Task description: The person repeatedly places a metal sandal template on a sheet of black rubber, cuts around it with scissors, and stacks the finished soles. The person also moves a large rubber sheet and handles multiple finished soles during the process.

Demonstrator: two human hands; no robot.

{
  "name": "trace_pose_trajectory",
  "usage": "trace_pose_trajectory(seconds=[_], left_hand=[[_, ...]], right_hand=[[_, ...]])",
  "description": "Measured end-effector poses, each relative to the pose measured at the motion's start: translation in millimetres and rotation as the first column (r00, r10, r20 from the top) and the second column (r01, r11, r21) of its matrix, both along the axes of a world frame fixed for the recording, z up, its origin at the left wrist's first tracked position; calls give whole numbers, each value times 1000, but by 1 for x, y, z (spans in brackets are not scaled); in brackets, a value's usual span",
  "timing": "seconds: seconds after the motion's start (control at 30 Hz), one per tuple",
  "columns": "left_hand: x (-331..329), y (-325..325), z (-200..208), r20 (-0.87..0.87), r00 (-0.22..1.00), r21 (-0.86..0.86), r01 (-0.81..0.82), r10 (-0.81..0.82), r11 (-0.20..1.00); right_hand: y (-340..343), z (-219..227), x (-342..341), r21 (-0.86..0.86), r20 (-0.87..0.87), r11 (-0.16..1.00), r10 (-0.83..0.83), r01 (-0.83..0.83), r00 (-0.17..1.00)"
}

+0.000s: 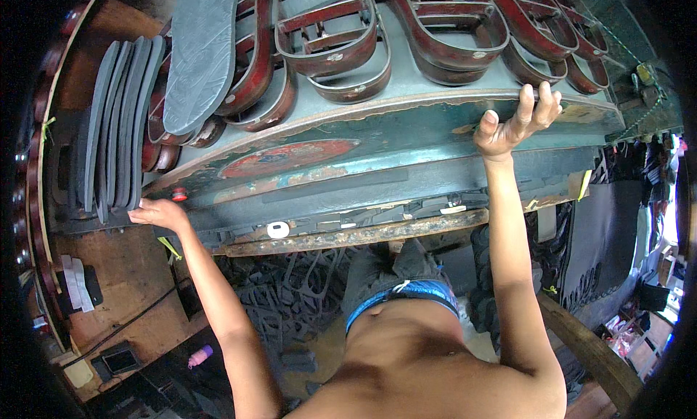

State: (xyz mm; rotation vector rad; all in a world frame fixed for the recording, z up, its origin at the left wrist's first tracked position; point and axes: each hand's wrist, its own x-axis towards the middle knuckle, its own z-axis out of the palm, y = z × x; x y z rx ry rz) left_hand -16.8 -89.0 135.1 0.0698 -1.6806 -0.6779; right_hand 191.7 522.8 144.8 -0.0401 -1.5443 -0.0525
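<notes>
My left hand (pixel 158 214) is at the lower end of a row of dark grey sole-shaped sheets (pixel 120 128) standing on edge at the left. Its fingers stretch toward the sheets and look to touch the nearest ones; the fingertips are partly hidden. My right hand (pixel 517 125) is raised at the front edge of a green machine bed (pixel 406 132), fingers apart and holding nothing. On the bed's grey top stand several dark red sole-shaped cutting dies (pixel 327 52). A single grey sole-shaped piece (pixel 201 63) lies across the dies at the left.
A red button (pixel 179 194) sits beside my left wrist. Below the bed, a ledge (pixel 348 237) carries dark scraps and a small white device (pixel 277 230). Cut-out scrap sheets (pixel 290 295) cover the floor. A phone (pixel 118 359) lies on the wooden surface at lower left.
</notes>
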Motion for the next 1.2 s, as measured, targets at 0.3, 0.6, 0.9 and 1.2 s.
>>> trace_pose_trajectory(seconds=[0.3, 0.6, 0.9, 1.2], left_hand=[[14, 5, 12, 94, 996, -51, 3, 2, 999], [87, 5, -37, 244, 950, -67, 216, -194, 974], [185, 34, -192, 576, 747, -94, 463, -331, 881], [188, 19, -185, 646, 680, -204, 591, -347, 781]], right_hand=[[-3, 3, -3, -26, -24, 999, -22, 22, 999], [-30, 12, 40, -233, 293, 972, 61, 10, 954], [-203, -124, 148, -491, 818, 871, 469, -19, 332], [-219, -147, 144, -386, 833, 920, 312, 75, 457]])
